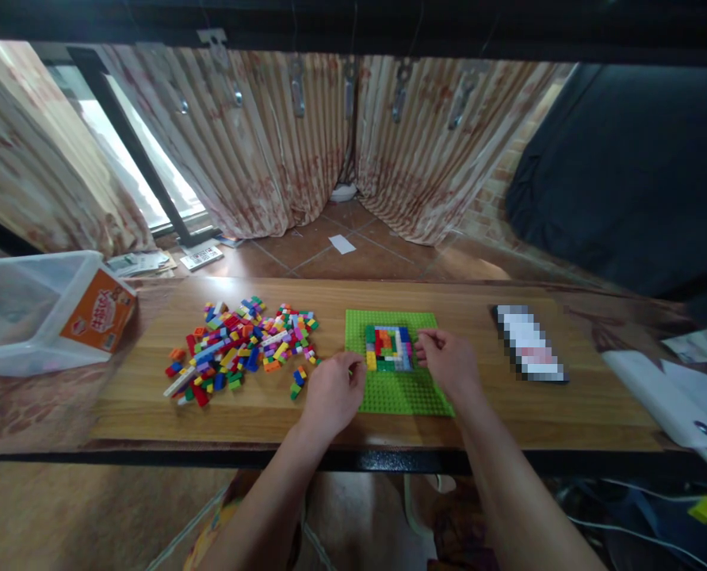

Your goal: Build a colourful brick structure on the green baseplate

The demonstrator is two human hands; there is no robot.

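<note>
A bright green studded baseplate lies on the wooden board. On it stands a low square structure of toy bricks in red, yellow, blue, green and white. My left hand rests over the baseplate's left edge, fingers curled in, just left of the structure. Whatever those fingers may hold is hidden. On the other side, my right hand has its fingers bent together close to the structure's right side, where a purple brick shows. Whether a small piece sits between these fingertips is too small to make out.
Left of the baseplate spreads a loose pile of mixed bricks, with a few near my left hand. A clear plastic bin stands far left. To the right lie a phone and a white device with a cable.
</note>
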